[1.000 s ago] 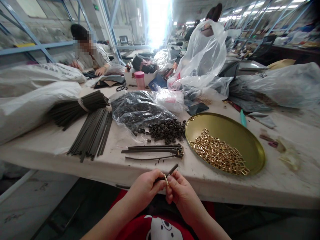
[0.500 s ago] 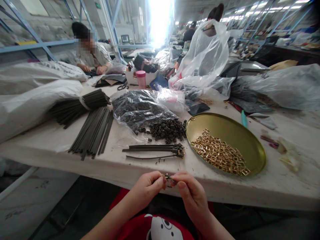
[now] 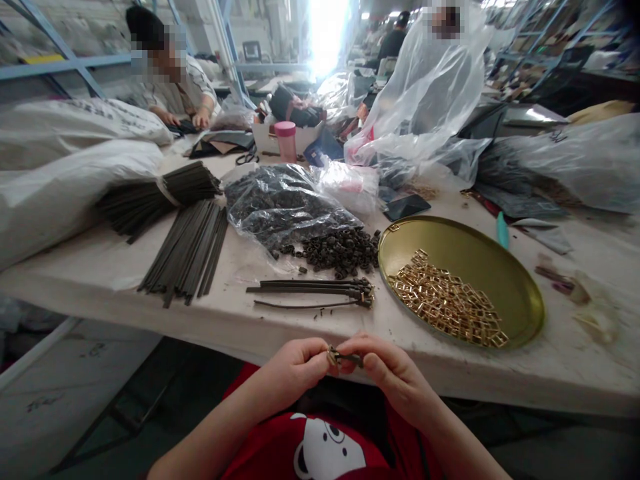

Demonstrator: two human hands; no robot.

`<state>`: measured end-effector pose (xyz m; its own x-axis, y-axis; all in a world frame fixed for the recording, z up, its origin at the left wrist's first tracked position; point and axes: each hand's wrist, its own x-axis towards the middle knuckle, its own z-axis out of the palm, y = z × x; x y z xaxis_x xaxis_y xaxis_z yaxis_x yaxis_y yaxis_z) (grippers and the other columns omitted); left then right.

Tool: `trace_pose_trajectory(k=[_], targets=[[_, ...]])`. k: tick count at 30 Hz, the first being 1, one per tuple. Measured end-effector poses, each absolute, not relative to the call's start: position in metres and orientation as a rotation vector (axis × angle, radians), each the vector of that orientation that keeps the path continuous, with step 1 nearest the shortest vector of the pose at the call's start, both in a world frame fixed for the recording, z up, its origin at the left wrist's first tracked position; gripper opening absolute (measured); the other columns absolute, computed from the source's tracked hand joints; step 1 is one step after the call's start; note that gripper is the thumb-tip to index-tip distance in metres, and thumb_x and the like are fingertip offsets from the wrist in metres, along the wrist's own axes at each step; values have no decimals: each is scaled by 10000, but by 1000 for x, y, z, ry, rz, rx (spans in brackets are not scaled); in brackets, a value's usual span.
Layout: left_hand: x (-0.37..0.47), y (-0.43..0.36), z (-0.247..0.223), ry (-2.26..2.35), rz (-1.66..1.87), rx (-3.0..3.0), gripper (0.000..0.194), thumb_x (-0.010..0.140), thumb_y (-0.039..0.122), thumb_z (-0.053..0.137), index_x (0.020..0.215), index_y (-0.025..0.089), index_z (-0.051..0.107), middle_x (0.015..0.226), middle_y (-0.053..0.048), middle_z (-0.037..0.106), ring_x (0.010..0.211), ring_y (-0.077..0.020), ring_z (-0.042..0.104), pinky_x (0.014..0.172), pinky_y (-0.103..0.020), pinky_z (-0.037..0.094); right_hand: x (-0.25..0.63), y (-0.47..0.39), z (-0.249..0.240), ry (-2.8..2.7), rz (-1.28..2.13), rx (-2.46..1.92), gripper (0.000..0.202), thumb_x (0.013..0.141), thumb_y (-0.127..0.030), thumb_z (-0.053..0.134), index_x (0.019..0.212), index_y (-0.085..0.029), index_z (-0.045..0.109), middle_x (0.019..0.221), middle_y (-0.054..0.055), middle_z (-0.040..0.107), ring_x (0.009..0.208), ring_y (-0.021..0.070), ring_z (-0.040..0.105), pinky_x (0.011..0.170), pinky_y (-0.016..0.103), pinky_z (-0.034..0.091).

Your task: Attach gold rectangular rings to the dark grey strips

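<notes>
Just past the front edge of the table, my left hand (image 3: 299, 365) pinches a small gold buckle (image 3: 331, 355) between thumb and forefinger. Close against it, my right hand (image 3: 395, 373) is closed on a narrow dark strap (image 3: 351, 359) that meets the buckle; fingers hide much of the joint. On the table ahead lie several dark straps (image 3: 305, 288) with gold buckles at their right ends. Behind them is a heap of small dark loops (image 3: 345, 252). To the right, a round gold tray (image 3: 493, 250) holds many loose gold buckles (image 3: 445, 299).
Plain dark strips (image 3: 187, 257) and a tied bundle (image 3: 195, 181) lie at left beside white sacks (image 3: 75, 177). A clear plastic bag (image 3: 285, 203), a pink-lidded jar (image 3: 285, 141), scissors (image 3: 247, 157) and a dark phone-like slab (image 3: 407, 207) stand farther back. Another person sits at back left.
My view has shifted slightly. The right hand's fingers have moved over the buckle, and more of the strap shows between the hands. The things on the table lie as before.
</notes>
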<state>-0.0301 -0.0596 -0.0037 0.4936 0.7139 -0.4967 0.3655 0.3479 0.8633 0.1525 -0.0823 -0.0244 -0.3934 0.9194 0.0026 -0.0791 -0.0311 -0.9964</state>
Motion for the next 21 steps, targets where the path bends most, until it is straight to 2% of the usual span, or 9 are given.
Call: trace_pose_trajectory(k=[5,9,14,17,21], targets=[[-26,-62,-2,1126,243,1283,242,755,334,441,648,138,535,557,54,416,533,-85,357,477,-189,263,150,-82,-26,-1292,1704,-946,184,745,-381,615,809,-210,640,724,13,592,679,150,545,637,264,426],[-25,-66,-3,1085,228,1310,268,778,354,433,712,131,566,578,49,430,535,-85,353,475,-190,262,150,-81,-24,-1247,1790,-931,178,788,-363,568,751,-194,609,683,3,588,666,138,555,639,258,435],[-23,-70,-6,1088,193,1379,262,798,343,412,699,138,540,591,47,419,557,-90,370,485,-186,278,153,-82,-21,-1475,1620,-1009,226,854,-327,472,757,-186,621,721,16,584,689,136,541,655,257,422],[-22,-72,-8,1130,166,1428,241,790,321,411,658,146,509,589,48,407,562,-94,381,474,-184,271,156,-83,-20,-1573,1528,-1125,178,823,-292,528,715,-182,618,707,6,571,681,129,519,636,240,406],[-21,-74,-8,1157,165,1494,221,789,295,396,652,153,497,591,52,410,566,-94,384,471,-184,263,159,-84,-22,-1501,1621,-1147,157,778,-307,588,711,-167,614,701,1,562,672,122,509,620,228,409]])
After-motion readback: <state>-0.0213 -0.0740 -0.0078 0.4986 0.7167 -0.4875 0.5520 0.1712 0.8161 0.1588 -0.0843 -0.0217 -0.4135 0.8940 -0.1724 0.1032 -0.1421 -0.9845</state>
